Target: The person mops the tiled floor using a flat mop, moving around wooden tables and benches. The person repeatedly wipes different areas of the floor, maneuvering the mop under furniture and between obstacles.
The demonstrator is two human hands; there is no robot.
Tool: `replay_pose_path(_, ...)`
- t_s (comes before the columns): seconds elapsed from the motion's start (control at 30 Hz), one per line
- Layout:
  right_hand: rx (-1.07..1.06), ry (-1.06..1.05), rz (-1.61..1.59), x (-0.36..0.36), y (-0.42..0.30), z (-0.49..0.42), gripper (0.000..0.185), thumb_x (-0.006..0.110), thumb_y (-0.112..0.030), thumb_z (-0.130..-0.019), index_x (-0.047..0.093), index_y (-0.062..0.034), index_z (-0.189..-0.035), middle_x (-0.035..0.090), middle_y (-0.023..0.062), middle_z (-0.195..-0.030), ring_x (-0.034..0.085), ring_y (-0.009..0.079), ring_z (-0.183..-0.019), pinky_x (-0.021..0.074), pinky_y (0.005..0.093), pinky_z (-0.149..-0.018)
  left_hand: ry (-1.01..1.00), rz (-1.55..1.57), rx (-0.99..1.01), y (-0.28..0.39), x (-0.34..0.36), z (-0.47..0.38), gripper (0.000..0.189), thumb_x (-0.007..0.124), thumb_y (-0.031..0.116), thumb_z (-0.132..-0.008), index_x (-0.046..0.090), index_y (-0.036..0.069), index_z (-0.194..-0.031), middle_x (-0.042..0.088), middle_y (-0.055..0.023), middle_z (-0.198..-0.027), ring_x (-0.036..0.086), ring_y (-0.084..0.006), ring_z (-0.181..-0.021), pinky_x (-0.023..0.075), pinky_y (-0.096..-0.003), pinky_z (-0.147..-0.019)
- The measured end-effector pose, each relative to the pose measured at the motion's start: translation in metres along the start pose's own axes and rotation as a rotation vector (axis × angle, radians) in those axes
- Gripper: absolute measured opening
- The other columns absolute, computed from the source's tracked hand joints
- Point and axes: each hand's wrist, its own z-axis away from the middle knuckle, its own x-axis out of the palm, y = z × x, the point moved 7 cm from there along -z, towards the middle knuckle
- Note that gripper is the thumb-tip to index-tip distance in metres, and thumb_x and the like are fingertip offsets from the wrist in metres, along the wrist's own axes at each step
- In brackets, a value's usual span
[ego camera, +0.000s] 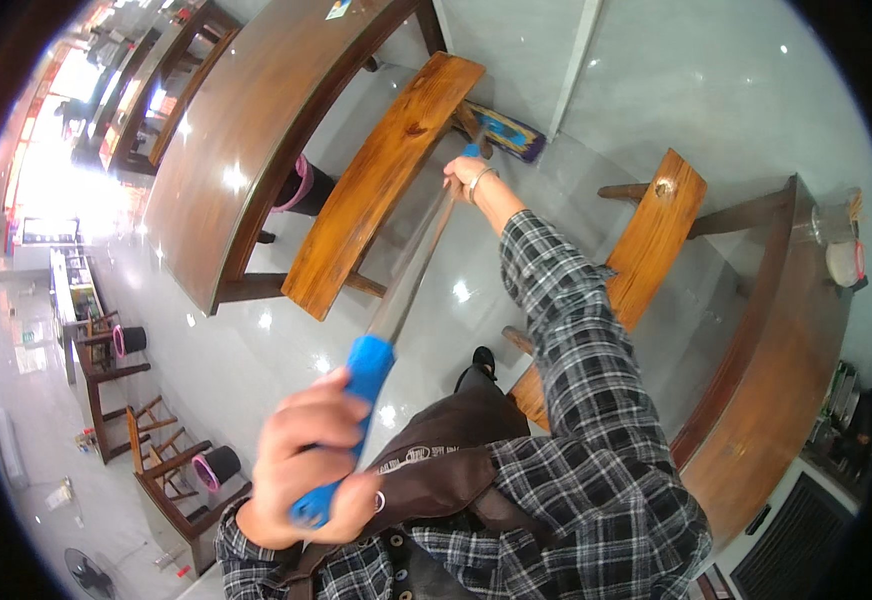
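Note:
A mop with a metal pole [413,277] runs from near my body up towards the wall. My left hand [323,450], slightly blurred, is closed around the blue grip at the pole's near end. Farther along, my right hand [468,178], with a bracelet at the wrist, holds the pole just short of a blue collar [472,151]. The flat mop head [514,135], blue, yellow and purple, lies on the floor beside the wall, partly behind a leg of the wooden bench [383,180].
A long wooden table [256,127] stands beyond the bench, with a black bin [316,187] beneath. On the right are another bench [657,240] and a table [781,360]. Stools [154,427], bins and a fan [87,574] stand at left.

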Motion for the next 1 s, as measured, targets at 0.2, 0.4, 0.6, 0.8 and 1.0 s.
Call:
replay_pose_path(0.2,0.067,-0.202,-0.627,0.019,0.010,-0.029,0.009,0.048,-0.004,-0.086,0.041,-0.0001,-0.083,0.055,0.0145,-0.062,0.056,0.0238,-0.055,0.0475,0.0294,-0.055,-0.215,0.108,0.237,-0.077,0.047,-0.070,0.019,0.067,-0.006,-0.068,0.054,0.002,-0.079,0.056,-0.0124,-0.079,0.059,-0.0278,-0.079,0.0407,-0.0516,-0.091)
replay_pose_path(0.4,0.030,-0.127,-1.143,0.048,-0.007,0.006,0.018,0.048,0.006,-0.083,0.033,-0.0013,-0.089,0.041,0.0091,-0.073,0.042,0.0173,-0.053,0.0439,0.0311,-0.053,-0.233,0.162,0.210,-0.079,-0.004,-0.095,0.019,0.069,0.008,-0.073,0.052,0.008,-0.080,0.056,-0.0092,-0.075,0.059,-0.0277,-0.078,0.0400,-0.0566,-0.091)
replay_pose_path(0.6,-0.029,-0.053,-1.147,0.031,0.008,0.051,0.016,0.049,0.003,-0.084,0.034,-0.0011,-0.088,0.043,0.0102,-0.070,0.045,0.0197,-0.056,0.0446,0.0338,-0.056,-0.267,0.271,0.153,-0.068,-0.019,-0.093,0.022,0.070,0.012,-0.069,0.052,0.010,-0.081,0.053,-0.0076,-0.074,0.055,-0.0255,-0.075,0.0370,-0.0571,-0.092)
replay_pose_path(0.8,-0.018,-0.022,-0.925,0.002,0.075,0.085,0.013,0.051,-0.004,-0.084,0.039,-0.0025,-0.087,0.048,0.0101,-0.065,0.050,0.0241,-0.059,0.0457,0.0391,-0.064,0.008,0.292,-0.061,-0.079,-0.039,-0.016,0.023,0.072,0.019,-0.071,0.052,0.008,-0.066,0.051,-0.0031,-0.063,0.055,-0.0222,-0.066,0.0420,-0.0488,-0.085)
replay_pose_path(1.0,0.154,-0.049,-0.660,-0.065,0.174,0.099,0.007,0.050,-0.003,-0.079,0.045,-0.0005,-0.076,0.048,0.0116,-0.060,0.050,0.0273,-0.057,0.0458,0.0446,-0.063,0.042,0.386,-0.200,-0.081,0.010,0.111,0.012,0.065,0.000,-0.072,0.055,0.004,-0.067,0.058,-0.0074,-0.069,0.060,-0.0261,-0.070,0.0427,-0.0493,-0.086)
